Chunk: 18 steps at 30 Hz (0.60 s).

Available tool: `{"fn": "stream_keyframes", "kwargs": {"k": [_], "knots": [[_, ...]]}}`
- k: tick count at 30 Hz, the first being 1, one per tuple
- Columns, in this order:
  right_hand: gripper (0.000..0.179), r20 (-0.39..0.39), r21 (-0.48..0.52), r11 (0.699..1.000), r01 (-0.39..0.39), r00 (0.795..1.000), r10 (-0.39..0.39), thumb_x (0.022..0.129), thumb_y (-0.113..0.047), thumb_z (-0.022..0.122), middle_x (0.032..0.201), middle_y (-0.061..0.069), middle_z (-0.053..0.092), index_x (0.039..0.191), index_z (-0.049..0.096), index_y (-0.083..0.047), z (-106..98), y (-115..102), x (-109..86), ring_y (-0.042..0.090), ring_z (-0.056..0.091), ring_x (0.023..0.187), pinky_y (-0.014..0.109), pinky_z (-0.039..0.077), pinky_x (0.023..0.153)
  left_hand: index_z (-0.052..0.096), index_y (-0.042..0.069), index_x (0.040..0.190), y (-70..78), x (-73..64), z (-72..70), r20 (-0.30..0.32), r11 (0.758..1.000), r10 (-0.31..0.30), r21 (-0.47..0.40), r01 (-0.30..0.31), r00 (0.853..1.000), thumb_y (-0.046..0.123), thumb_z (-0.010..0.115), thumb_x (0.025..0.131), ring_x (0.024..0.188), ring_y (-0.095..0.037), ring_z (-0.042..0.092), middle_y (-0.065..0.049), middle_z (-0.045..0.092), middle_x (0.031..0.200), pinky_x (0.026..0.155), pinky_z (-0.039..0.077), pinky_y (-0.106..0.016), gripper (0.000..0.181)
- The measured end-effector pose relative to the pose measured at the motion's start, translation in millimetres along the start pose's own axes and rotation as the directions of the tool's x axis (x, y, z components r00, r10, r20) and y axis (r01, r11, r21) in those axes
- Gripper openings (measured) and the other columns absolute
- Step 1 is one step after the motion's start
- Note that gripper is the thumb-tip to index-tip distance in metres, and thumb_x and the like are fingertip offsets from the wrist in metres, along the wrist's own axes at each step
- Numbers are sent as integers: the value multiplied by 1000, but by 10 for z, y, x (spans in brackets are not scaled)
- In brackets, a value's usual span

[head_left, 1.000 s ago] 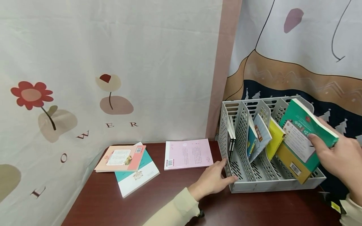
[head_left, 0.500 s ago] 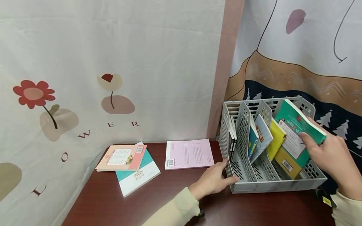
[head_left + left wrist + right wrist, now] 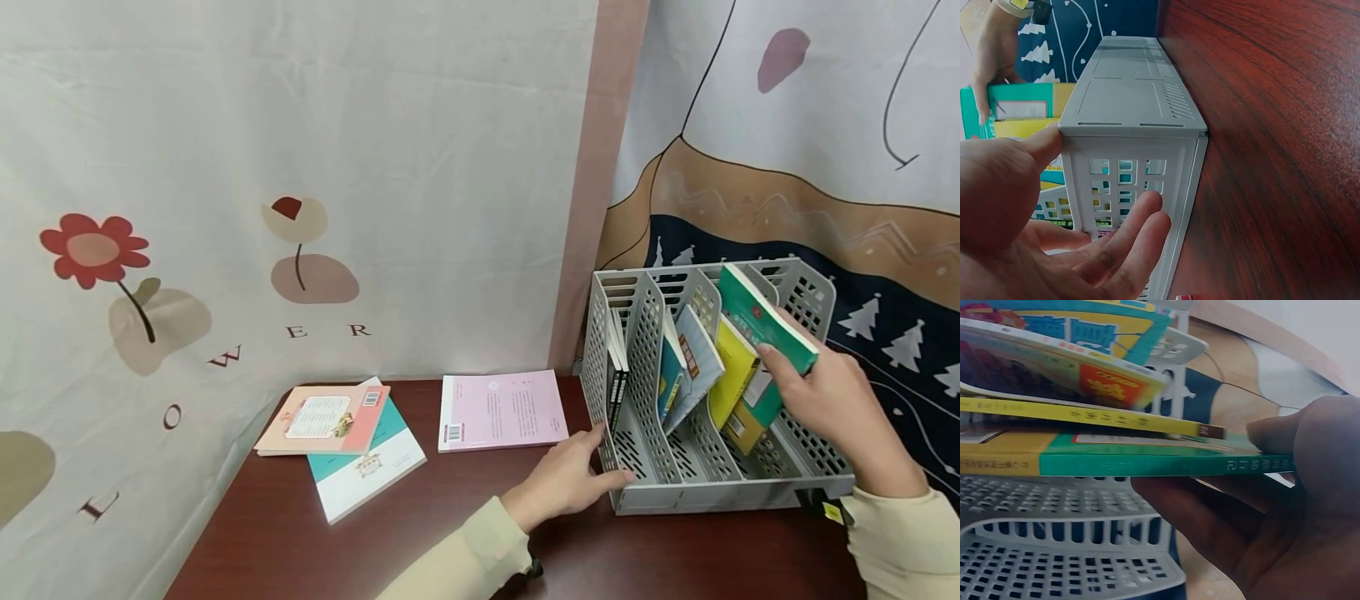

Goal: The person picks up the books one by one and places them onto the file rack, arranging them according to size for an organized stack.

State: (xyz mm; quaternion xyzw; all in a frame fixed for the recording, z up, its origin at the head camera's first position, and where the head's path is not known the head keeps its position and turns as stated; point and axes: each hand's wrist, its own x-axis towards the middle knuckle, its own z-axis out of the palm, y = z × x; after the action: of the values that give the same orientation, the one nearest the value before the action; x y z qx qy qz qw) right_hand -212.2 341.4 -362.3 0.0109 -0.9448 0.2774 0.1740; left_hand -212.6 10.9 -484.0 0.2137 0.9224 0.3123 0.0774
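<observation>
My right hand (image 3: 832, 400) pinches the edge of a green-and-ochre book (image 3: 761, 329), thumb on one cover and fingers behind. The book is tilted, its lower end inside the grey file rack (image 3: 675, 497), close beside a yellow book (image 3: 731, 371). In the right wrist view its green spine (image 3: 1147, 464) lies alongside the yellow spine (image 3: 1085, 415). At the rack's front left corner, my left hand (image 3: 566, 479) touches the frame with thumb and index finger. Its other fingers (image 3: 1141, 250) extend loosely beside the perforated side wall in the left wrist view.
Left compartments hold thin black-and-white books (image 3: 615, 371), a blue book (image 3: 670, 367) and a pale blue one (image 3: 693, 362). On the dark red table (image 3: 450, 525) lie a lilac book (image 3: 502, 410), a pink book (image 3: 322, 421) and a teal-and-white book (image 3: 367, 467). A printed curtain (image 3: 450, 167) hangs behind.
My right hand has moved the green-and-ochre book left and lower into the rack, up beside the yellow book. My left hand has stayed at the rack's corner.
</observation>
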Motion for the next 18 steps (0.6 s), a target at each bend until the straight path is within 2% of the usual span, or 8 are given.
{"fn": "stream_keyframes", "kwargs": {"k": [3, 7, 11, 14, 16, 17, 18], "knots": [[71, 21, -2, 1000, 18, 1000, -18, 119, -39, 47, 128, 48, 62, 178, 19, -11, 43, 37, 92, 50, 72, 87, 42, 54, 58, 42, 17, 172, 2, 8, 1, 1, 1000, 6, 5, -6, 1000, 65, 74, 99, 145, -19, 63, -9, 61, 162, 120, 52, -35, 93], [68, 35, 32, 999, 9, 999, -10, 119, -43, 43, 109, 40, 67, 170, 34, 3, 101, 76, 198, 30, 67, 75, 34, 48, 57, 42, 17, 171, 5, 14, 1, 3, 1000, 7, 2, -7, 1000, 65, 74, 99, 145, -19, 63, -9, 61, 162, 120, 52, -35, 93], [71, 101, 104, 994, -26, 995, 15, 120, -48, 34, 97, 27, 68, 167, 37, 5, 154, 107, 269, 16, 63, 69, 31, 51, 56, 42, 16, 171, 7, 12, -6, 4, 1000, 2, -5, -2, 1000, 65, 75, 98, 145, -20, 63, -10, 62, 161, 120, 52, -35, 94], [76, 165, 151, 987, -61, 986, 35, 120, -52, 25, 97, 25, 68, 170, 31, 4, 183, 136, 299, 16, 65, 69, 31, 55, 58, 42, 16, 171, 9, 7, -11, 7, 1000, -3, -13, 4, 1000, 65, 76, 98, 146, -21, 62, -11, 61, 162, 121, 52, -36, 95], [77, 194, 173, 982, -71, 980, 36, 120, -52, 20, 103, 27, 67, 172, 27, 3, 194, 152, 311, 17, 66, 73, 30, 56, 61, 41, 16, 172, 6, 5, -11, 8, 1000, -5, -17, 5, 1000, 65, 76, 98, 148, -22, 61, -11, 61, 162, 122, 51, -36, 95], [77, 200, 172, 982, -73, 979, 38, 120, -53, 17, 114, 31, 67, 173, 24, 1, 199, 157, 316, 21, 67, 81, 28, 54, 64, 41, 15, 172, 4, 5, -9, 7, 1000, -4, -18, 4, 1000, 65, 76, 98, 148, -22, 61, -11, 61, 162, 122, 51, -36, 95], [76, 210, 172, 982, -75, 977, 38, 119, -53, 15, 115, 31, 66, 175, 21, -2, 202, 162, 322, 22, 65, 83, 28, 52, 65, 41, 15, 172, 2, 6, -9, 6, 1000, -3, -19, 3, 1000, 65, 76, 98, 148, -22, 61, -11, 61, 163, 122, 51, -36, 95]]}}
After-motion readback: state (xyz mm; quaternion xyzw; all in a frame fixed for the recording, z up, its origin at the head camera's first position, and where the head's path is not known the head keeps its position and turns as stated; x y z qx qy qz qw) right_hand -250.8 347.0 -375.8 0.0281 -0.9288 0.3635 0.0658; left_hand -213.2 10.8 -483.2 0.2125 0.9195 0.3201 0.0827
